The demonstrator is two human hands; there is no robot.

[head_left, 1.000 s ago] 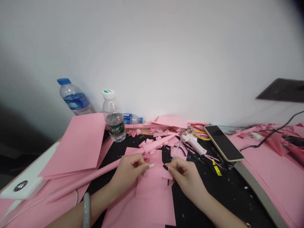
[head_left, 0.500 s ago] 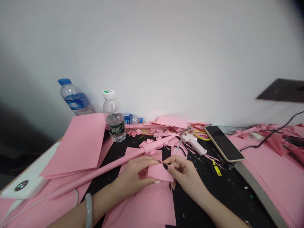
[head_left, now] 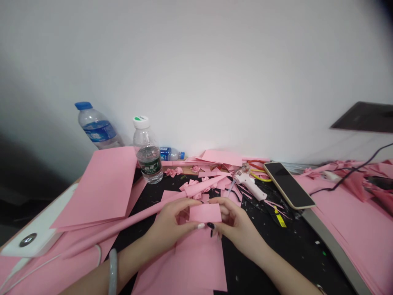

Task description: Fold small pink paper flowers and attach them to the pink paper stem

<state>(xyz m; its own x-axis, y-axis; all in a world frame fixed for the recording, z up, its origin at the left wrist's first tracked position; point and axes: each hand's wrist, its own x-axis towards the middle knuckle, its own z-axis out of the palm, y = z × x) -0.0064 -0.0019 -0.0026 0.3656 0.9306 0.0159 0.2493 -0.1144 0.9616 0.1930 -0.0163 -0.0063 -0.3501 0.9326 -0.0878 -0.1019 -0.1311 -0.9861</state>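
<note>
Between my two hands is a small folded piece of pink paper, its flat face toward me. My left hand is closed on its left side, thumb along the lower edge and fingers behind. On the right side my right hand grips it the same way, the dark-nailed thumb at the lower edge. Some fingertips are hidden behind the paper. Below the hands lie larger pink sheets on the black table mat. A long rolled pink paper tube runs diagonally behind my left hand.
A pink glue gun and a phone lie behind my right hand. Folded paper flowers sit beyond the tube. A water bottle stands at the back left, near a pink paper stack. More pink sheets lie right.
The paper piece has turned from a slanted, pointed shape to a level rectangle facing me. My right hand has moved from its upper corner to its right side, thumb lower.
</note>
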